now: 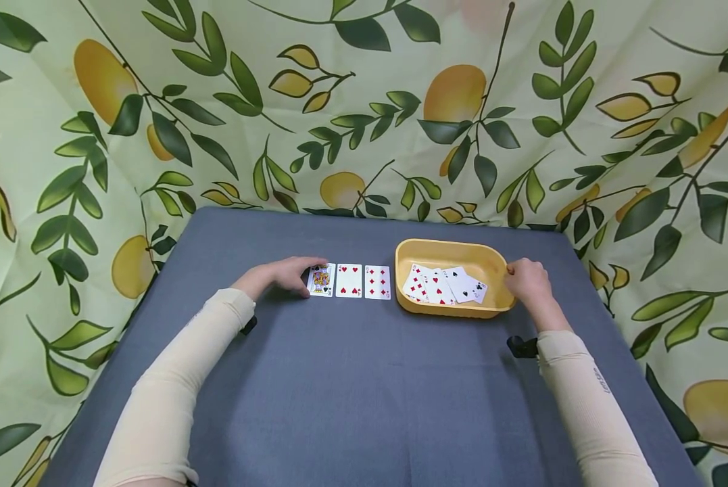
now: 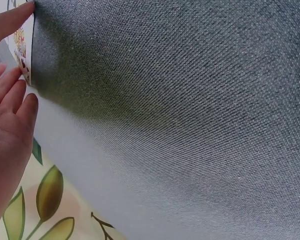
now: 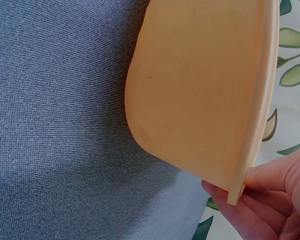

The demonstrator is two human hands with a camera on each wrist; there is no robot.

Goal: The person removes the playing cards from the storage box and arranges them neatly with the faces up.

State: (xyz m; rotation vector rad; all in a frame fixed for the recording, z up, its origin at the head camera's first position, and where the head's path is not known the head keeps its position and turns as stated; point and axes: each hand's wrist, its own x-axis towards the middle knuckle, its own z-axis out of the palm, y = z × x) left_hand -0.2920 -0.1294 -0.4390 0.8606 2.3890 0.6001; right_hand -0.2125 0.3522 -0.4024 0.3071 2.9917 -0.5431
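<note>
A face card (image 1: 321,281) lies at the left end of a row, beside a hearts card (image 1: 349,281) and a diamonds card (image 1: 377,282). My left hand (image 1: 287,274) spans the face card, thumb at its near edge and fingers at its far edge. In the left wrist view, that hand (image 2: 10,130) holds the card (image 2: 20,42) between thumb and fingertips. Right of the row stands a yellow tray (image 1: 449,310) with several overlapping cards (image 1: 439,287) inside. My right hand (image 1: 529,284) grips its right end; in the right wrist view, the hand (image 3: 277,197) pinches the tray's rim (image 3: 260,110).
A blue-grey cloth (image 1: 364,392) covers the table. Behind it and at both sides hangs a pale curtain (image 1: 364,74) printed with leaves and fruit. The tray stands just right of the diamonds card.
</note>
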